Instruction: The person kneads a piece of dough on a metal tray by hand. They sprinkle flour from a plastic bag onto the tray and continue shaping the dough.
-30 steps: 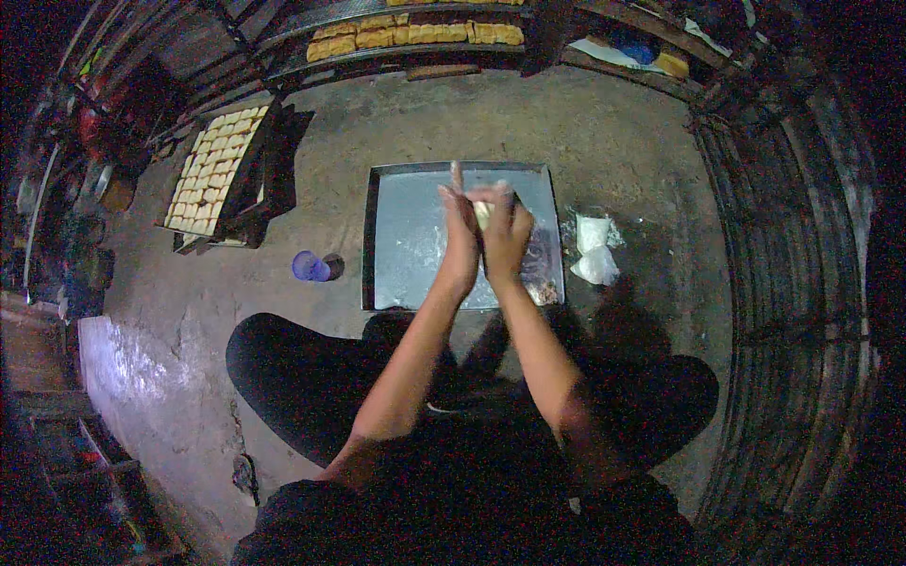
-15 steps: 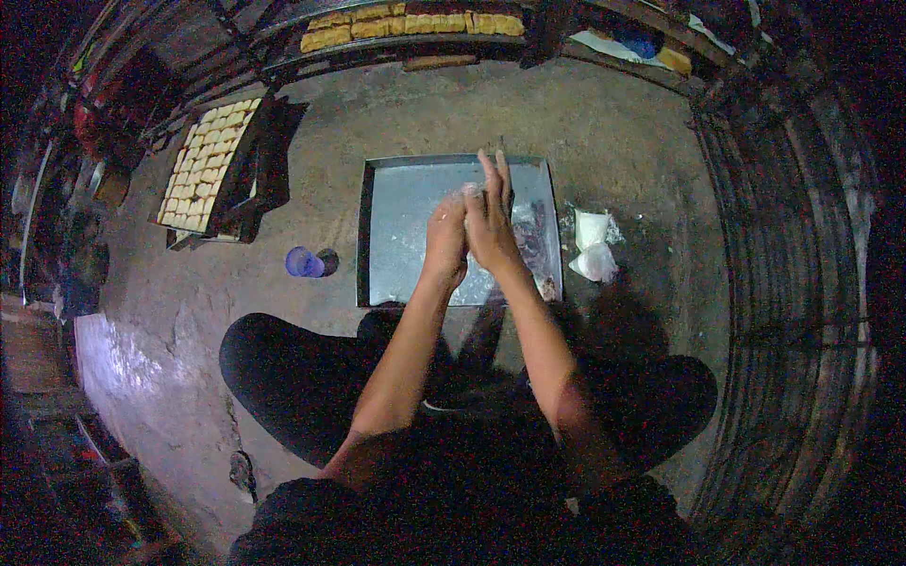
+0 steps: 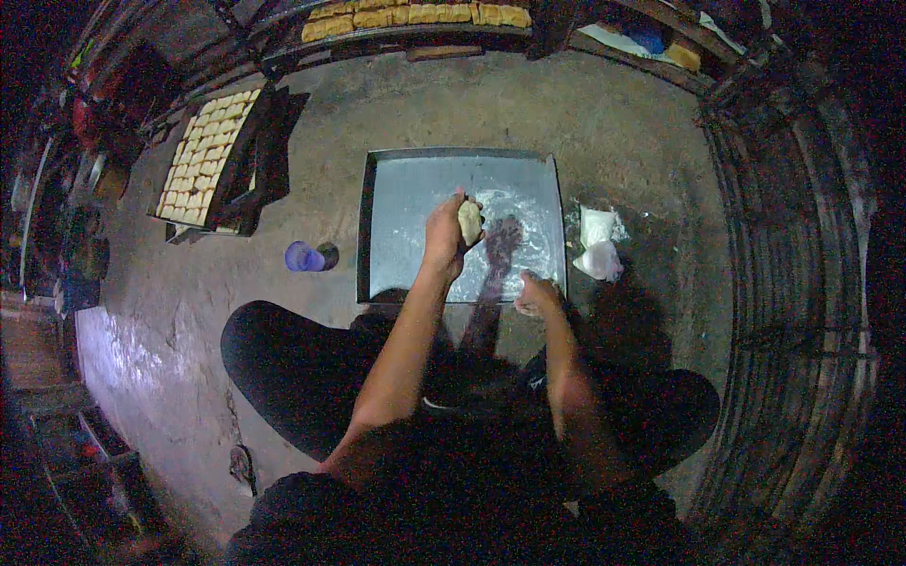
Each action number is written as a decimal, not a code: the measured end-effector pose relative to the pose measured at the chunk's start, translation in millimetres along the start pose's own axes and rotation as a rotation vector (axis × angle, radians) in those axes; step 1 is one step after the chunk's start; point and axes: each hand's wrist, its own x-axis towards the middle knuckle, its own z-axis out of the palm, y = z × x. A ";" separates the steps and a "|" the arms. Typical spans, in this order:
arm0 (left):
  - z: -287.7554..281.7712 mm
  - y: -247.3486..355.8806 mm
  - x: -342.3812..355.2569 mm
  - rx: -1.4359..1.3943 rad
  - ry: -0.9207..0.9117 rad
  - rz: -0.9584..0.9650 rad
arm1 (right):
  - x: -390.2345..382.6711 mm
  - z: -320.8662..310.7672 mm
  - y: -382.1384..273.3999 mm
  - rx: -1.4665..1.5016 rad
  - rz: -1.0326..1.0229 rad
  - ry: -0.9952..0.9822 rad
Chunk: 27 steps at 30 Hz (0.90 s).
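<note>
A pale lump of dough rests in my left hand, whose fingers curl round it above a shallow metal tray. White flour is smeared over the tray's middle and right side. At the tray's near right edge is my right hand, drawn back from the dough. Its fingers are curled into a fist, and no object shows in it. The shadow of a hand falls on the floured metal.
Right of the tray lie white plastic bags of powder. To its left lies a purple cup. A tilted tray of pale dough pieces stands farther left. Browned bread sits on a far shelf; stacked dark trays line the right.
My hands were pressed together over the tray and have come apart. The right has moved back toward me and curled closed; the left stays in place, its dough now showing.
</note>
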 end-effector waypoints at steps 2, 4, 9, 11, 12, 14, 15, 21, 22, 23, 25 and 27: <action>-53.3 -4.5 -8.1 -0.006 0.132 -0.005 | -50.9 84.5 -62.6 0.393 0.148 0.078; -62.4 -14.4 -1.5 -0.049 0.110 -0.043 | -55.5 82.0 -67.7 0.394 0.243 0.087; -29.9 -17.1 5.9 0.000 0.091 -0.095 | -25.7 40.4 -26.1 0.474 0.218 0.063; -46.0 -18.5 5.2 -0.020 0.136 -0.076 | -42.7 48.7 -44.6 0.435 0.184 0.000; -42.2 -19.7 6.4 -0.017 0.121 -0.080 | -42.3 41.9 -42.5 0.425 0.155 -0.005; -37.1 -21.8 7.4 -0.010 0.097 -0.085 | -39.4 33.0 -39.4 0.487 0.203 0.026; -38.8 -22.7 8.0 -0.015 0.098 -0.085 | -39.9 29.1 -38.8 0.471 0.196 0.021; -41.5 -27.3 12.5 -0.083 0.089 -0.052 | -27.9 21.5 -31.8 0.218 0.092 0.141; -39.4 -28.4 12.0 -0.115 0.054 -0.065 | -25.0 14.1 -31.7 0.108 0.073 0.159; -34.8 -30.2 12.6 -0.147 0.017 -0.078 | -27.0 7.4 -26.6 0.144 0.087 0.181; -53.0 -28.2 5.4 -0.131 0.119 -0.078 | -50.7 41.2 -59.0 0.145 0.107 0.134; -52.2 -31.7 8.1 -0.092 0.152 -0.013 | -55.8 40.9 -59.5 0.014 0.048 0.127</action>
